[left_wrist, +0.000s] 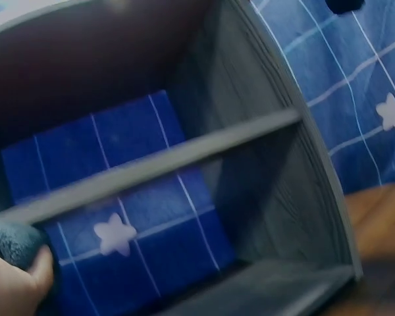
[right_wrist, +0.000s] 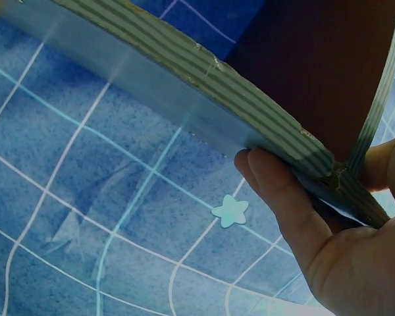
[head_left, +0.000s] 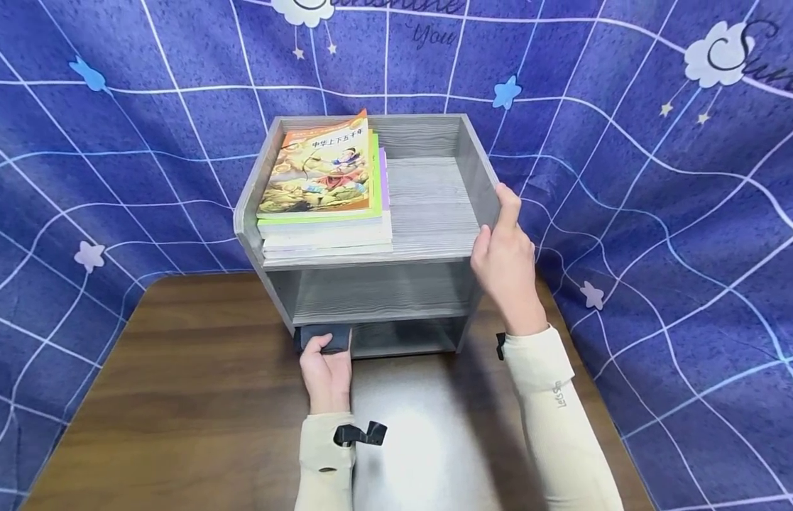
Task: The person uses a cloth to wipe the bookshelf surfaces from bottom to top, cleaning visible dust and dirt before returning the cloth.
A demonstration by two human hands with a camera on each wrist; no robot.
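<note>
A small grey wood-grain shelf unit (head_left: 428,206) with an open top tray and lower tiers stands on a wooden table. My left hand (head_left: 327,380) holds a dark blue-grey cloth (head_left: 329,339) at the lower left front of the unit, thumb on top. The fuzzy cloth (left_wrist: 12,242) shows at the lower left of the left wrist view, near the middle board's edge. My right hand (head_left: 507,262) grips the unit's right side panel (right_wrist: 230,85) near its front, with fingers outside. A stack of books (head_left: 326,177) lies in the top tray's left half.
Blue grid-patterned fabric with stars (head_left: 626,213) hangs behind and beside the table (head_left: 179,397). Through the unit's back the same fabric is visible in the left wrist view. A black strap (head_left: 361,433) hangs off the left sleeve.
</note>
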